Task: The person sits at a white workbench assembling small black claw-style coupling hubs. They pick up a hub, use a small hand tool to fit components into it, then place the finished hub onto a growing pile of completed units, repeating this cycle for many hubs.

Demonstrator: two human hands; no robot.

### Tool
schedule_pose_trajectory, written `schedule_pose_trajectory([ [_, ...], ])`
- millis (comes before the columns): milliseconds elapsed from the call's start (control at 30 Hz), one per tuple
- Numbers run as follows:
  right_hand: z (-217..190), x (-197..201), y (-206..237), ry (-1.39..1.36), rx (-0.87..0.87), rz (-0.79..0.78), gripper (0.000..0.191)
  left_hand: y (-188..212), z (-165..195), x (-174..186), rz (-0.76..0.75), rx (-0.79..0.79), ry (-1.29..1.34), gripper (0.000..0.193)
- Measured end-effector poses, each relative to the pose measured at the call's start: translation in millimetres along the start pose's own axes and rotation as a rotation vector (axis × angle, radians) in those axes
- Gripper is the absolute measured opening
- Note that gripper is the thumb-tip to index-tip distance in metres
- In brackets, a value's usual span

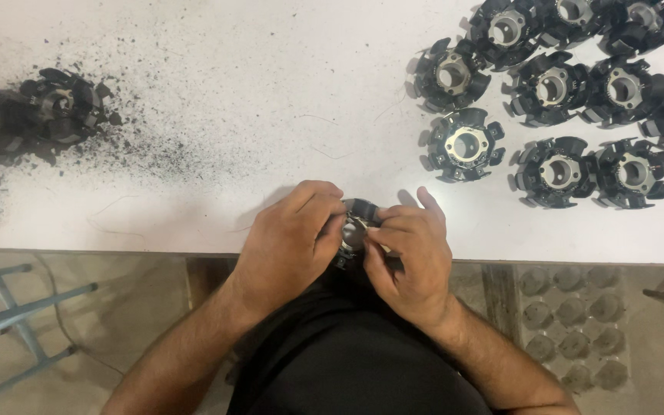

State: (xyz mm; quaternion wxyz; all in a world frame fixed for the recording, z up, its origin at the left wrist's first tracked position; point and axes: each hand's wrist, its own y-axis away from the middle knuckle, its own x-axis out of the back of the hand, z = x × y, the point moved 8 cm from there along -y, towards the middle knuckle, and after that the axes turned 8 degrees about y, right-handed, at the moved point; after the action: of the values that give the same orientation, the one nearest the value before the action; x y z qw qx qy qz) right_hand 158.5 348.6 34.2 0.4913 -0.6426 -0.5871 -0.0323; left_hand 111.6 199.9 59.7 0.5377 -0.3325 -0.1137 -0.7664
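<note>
Left hand: my left hand (290, 242) is curled shut around the near-left side of the rotor (355, 227), fingers wrapped over its rim.
Right hand: my right hand (413, 257) is pinched on the rotor's right side, thumb and fingers pressed to its metal middle, forefinger sticking up.
Rotor: black, round, with a shiny hub; held between both my hands at the near edge of the table (217, 154), mostly hidden by my fingers.
Finished lot: a cluster of like black parts (570, 92) lies on the table at far right, well apart from my hands; the nearest one (464, 146) sits just up and right of my right hand.
Left pile: two dark parts (59, 107) lie at far left amid black dust (147, 131) spread over the white top.
Floor: a blue frame (17, 315) stands below left.
</note>
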Motion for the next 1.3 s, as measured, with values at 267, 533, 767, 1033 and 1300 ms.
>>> schedule_pose_trajectory([
  [267, 2.1, -2.0, 1.6, 0.016, 0.008, -0.018, 0.028, -0.1, 1.2, -0.4, 0.014, -0.041, -0.019, 0.011],
  [533, -4.0, 3.0, 0.2, 0.011, 0.039, 0.028, 0.029, 4.0, -4.1, 0.8, -0.001, 0.018, 0.045, 0.01],
  [767, -8.3, -2.1, -3.4, 0.034, 0.036, 0.003, 0.034, 9.9, 1.9, 4.8, 0.056, -0.04, 0.066, 0.012],
  [1033, 10.5, 9.6, -10.3, 0.177, 0.026, -0.056, 0.032, 15.0, -3.6, -0.5, -0.152, 0.149, 0.283, 0.009],
  [1300, 109.9, 56.4, -29.1, 0.404, 0.042, -0.153, 0.02, 88.4, -54.9, 144.1, 0.413, 0.222, -0.378, 0.013],
])
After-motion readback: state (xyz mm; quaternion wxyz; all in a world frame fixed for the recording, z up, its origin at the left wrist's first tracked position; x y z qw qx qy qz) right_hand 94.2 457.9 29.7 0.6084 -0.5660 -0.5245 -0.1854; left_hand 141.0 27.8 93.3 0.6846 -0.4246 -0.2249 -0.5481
